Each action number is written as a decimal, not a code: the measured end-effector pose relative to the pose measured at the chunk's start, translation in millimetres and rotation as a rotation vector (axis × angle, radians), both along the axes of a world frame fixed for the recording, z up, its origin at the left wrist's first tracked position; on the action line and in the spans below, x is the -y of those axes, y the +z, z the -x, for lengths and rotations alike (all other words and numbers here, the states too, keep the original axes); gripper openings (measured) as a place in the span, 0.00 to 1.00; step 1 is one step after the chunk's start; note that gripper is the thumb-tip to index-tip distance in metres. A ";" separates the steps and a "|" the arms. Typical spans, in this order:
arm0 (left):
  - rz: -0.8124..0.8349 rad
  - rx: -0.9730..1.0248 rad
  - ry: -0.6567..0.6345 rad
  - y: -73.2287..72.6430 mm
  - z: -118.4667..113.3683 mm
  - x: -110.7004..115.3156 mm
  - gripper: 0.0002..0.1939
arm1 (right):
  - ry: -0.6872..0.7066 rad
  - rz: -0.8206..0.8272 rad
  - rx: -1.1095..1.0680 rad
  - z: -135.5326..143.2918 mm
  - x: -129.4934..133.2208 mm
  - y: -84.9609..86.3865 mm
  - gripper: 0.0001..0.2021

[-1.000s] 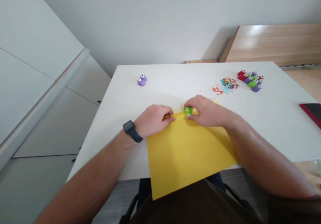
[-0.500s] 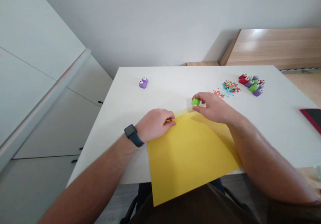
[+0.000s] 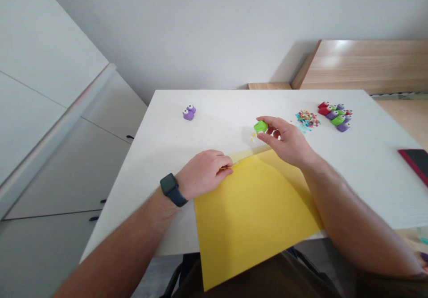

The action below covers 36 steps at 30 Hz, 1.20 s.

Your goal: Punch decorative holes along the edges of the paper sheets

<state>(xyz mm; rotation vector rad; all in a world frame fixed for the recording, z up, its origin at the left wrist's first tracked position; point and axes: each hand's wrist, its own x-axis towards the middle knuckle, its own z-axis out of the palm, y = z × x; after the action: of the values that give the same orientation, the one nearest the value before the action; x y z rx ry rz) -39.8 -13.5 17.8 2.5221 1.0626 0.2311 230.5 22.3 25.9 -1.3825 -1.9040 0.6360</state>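
Observation:
My left hand [image 3: 209, 173] pinches the far edge of a yellow sheet of paper [image 3: 257, 213], thumb on top. The sheet lies partly on the table and overhangs its near edge. In my right hand [image 3: 286, 137] is a small green craft paper punch [image 3: 261, 127], held between thumb and fingers just beyond the sheet's far edge and apart from it. Small yellow paper bits [image 3: 253, 137] lie on the white table [image 3: 227, 120] beside and below the punch.
Two purple punches [image 3: 189, 112] stand at the back left. A heap of colourful paper bits [image 3: 306, 119] lies right of centre, near a cluster of red, green and purple punches [image 3: 336, 115]. A dark, red-edged flat object [image 3: 414, 164] rests at the right edge.
The green punch has come off the paper's edge, moving slightly up and away in my right hand. Yellow bits now show on the table beneath it. My left hand still grips the sheet.

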 end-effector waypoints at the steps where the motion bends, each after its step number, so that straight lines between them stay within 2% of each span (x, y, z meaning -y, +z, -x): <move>1: 0.003 0.002 0.003 -0.4 0.0 0.3 0.09 | -0.028 -0.004 -0.017 -1.0 -0.6 0.1 0.21; 5: 0.004 0.002 0.016 -2.2 0.5 0.9 0.09 | -0.100 0.029 -0.125 -5.9 -4.4 -2.8 0.20; 11: 0.001 0.009 0.018 -4.0 0.9 0.7 0.10 | -0.066 0.155 -0.313 -6.9 -11.1 -14.2 0.18; 16: -0.005 0.019 0.015 -5.4 1.3 0.1 0.10 | -0.098 0.221 -0.531 -1.1 -12.7 -18.4 0.19; 22: -0.019 0.025 0.024 -6.7 1.1 -0.2 0.09 | 0.053 0.526 -0.763 22.6 0.8 -15.4 0.19; 25: -0.021 0.021 0.032 -6.0 0.9 -0.7 0.09 | 0.069 0.581 -0.820 30.2 1.4 -20.7 0.19; 27: -0.023 0.021 0.036 -5.5 1.0 -1.4 0.09 | -0.022 0.530 -0.815 28.9 -4.0 -28.8 0.19; 32: -0.021 0.027 0.051 -6.5 1.8 -2.9 0.09 | -0.477 0.266 -0.718 11.7 -24.9 -46.5 0.18; 36: -0.033 0.035 0.053 -8.5 2.3 -2.9 0.09 | -0.582 0.217 -0.778 -3.6 -33.6 -43.4 0.19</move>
<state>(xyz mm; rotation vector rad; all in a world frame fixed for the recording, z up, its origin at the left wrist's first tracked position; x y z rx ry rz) -42.2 -10.6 9.3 2.5114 1.1215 0.3091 234.1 55.9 -17.5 -1.4365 -0.7955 0.9172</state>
